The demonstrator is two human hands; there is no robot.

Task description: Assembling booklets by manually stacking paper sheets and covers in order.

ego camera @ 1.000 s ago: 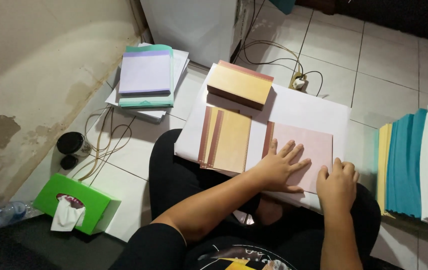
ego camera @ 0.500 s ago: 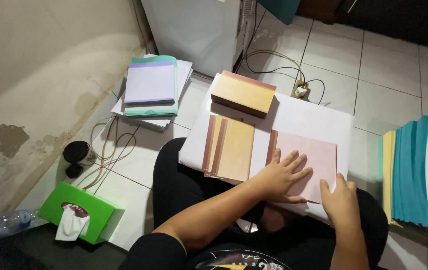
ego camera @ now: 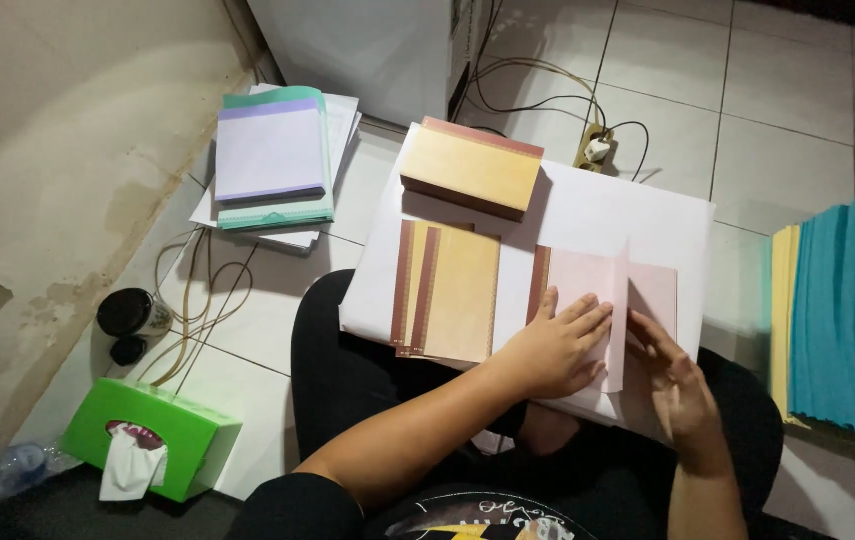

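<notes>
Pink sheet (ego camera: 587,290): on white board (ego camera: 587,205) across the lap, right of the tan folded sheets (ego camera: 452,292); pale pink, brown strip along left edge.
Fold flap (ego camera: 619,320): raised upright, crease running away from the body; long axis likewise.
Left hand (ego camera: 552,350): fingers spread flat, pressing the sheet left of the crease.
Right hand (ego camera: 679,385): nearer the flap, just right of it; fingers loosely curled, thumb at the flap's base, gripping nothing visibly.
Tan stack (ego camera: 472,165): further back, apart.

Head camera, steeply downward, close over lap
</notes>
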